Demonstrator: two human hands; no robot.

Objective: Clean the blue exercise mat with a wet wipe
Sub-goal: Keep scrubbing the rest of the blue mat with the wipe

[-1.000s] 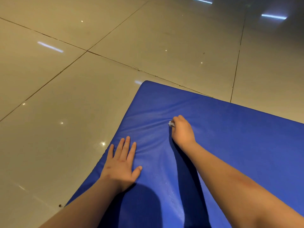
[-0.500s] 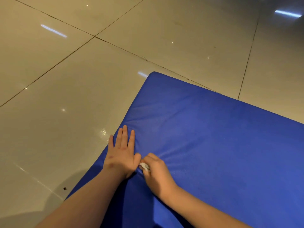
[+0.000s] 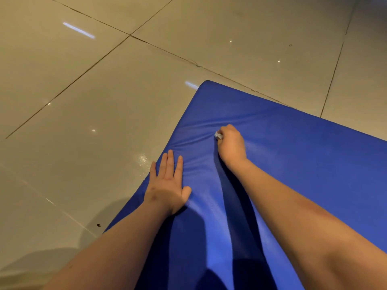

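Since half a second ago, the right hand (image 3: pixel 230 143) has travelled away from the left hand (image 3: pixel 167 183). It has gone from just beside the left thumb to a spot farther up the blue exercise mat (image 3: pixel 303 164), toward its far corner. The left hand has stayed put at the mat's left edge.

The right hand is curled into a loose fist, knuckles up, and presses down on the mat. A small crumpled white wet wipe (image 3: pixel 218 135) pokes out at the fist's far left side, pinched in the curled fingers and touching the mat. Shallow creases in the mat's cover fan out from under this hand. The bare right forearm reaches in diagonally from the near right corner of the view and casts a dark shadow on the mat to its left.

The left hand lies flat, palm down, with its fingers straight, close together and pointing away. Its thumb is spread out to the right. It holds nothing and rests on the mat, with its little finger at the left edge. Its bare forearm enters from the near edge of the view.

The mat is padded, glossy and bright blue, and lies flat on the floor (image 3: pixel 104 126). Its rounded far corner sits just above the middle of the view, and the mat runs off the right and near edges. The floor is made of large shiny beige tiles with dark grout lines (image 3: pixel 69 85). Strips and dots of reflected light (image 3: pixel 79 30) show in the tiles. A small dark speck (image 3: pixel 98 225) sits on the floor just left of the mat's near edge.
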